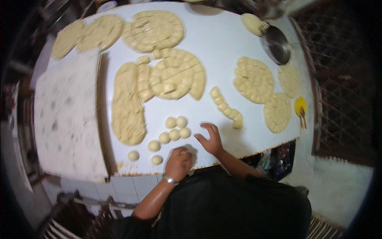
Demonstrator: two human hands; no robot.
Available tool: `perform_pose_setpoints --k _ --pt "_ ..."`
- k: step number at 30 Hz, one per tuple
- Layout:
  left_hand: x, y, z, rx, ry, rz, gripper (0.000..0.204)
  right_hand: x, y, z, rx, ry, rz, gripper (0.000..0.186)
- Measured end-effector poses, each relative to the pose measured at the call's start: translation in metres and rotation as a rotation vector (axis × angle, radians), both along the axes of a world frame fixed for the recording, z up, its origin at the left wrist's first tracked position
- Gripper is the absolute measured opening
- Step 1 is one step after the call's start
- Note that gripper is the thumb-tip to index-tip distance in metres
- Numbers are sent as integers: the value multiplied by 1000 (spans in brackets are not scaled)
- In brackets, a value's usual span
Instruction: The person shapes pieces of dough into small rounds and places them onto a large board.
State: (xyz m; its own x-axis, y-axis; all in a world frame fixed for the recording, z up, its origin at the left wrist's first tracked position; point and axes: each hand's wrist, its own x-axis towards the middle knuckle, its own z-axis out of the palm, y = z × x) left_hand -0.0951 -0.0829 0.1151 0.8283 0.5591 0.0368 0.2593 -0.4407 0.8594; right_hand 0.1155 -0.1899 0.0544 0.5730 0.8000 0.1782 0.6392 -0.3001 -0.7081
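Note:
My left hand (179, 162), with a silver band at the wrist, rests curled at the table's front edge; whatever lies under its fingers is hidden or blurred. My right hand (210, 140) is open, fingers spread, beside several round dough balls (174, 134). More loose balls (154, 145) sit left of my left hand. Above and right of my right hand lies a segmented strip of dough (226, 108). A long uncut dough slab (126, 103) lies on the left, against a scored dough round (177, 73).
A pale, spotted board (65, 115) covers the table's left end. More dough rounds lie at the back (153, 30) and right (253, 79). A metal pan (275, 44) stands at the back right of the white table (217, 47). A yellow dish with a utensil (300, 107) is at the right edge.

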Motion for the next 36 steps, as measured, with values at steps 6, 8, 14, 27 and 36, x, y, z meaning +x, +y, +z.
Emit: perform_pose_setpoints --k 6,8,14,27,36 --pt "28 133 -49 129 393 225 21 58 -111 1 -93 -329 -651 66" --pt "51 113 -22 385 248 233 27 92 -114 -6 -63 -239 -811 70" --pt "139 -36 1 -286 101 -57 44 50 -131 -30 -138 84 -589 47" --pt "173 -184 -65 102 662 -134 35 185 -249 7 -471 -147 -27 64" --pt "137 -189 -80 426 289 -126 45 228 -251 -77 -89 -66 756 31"
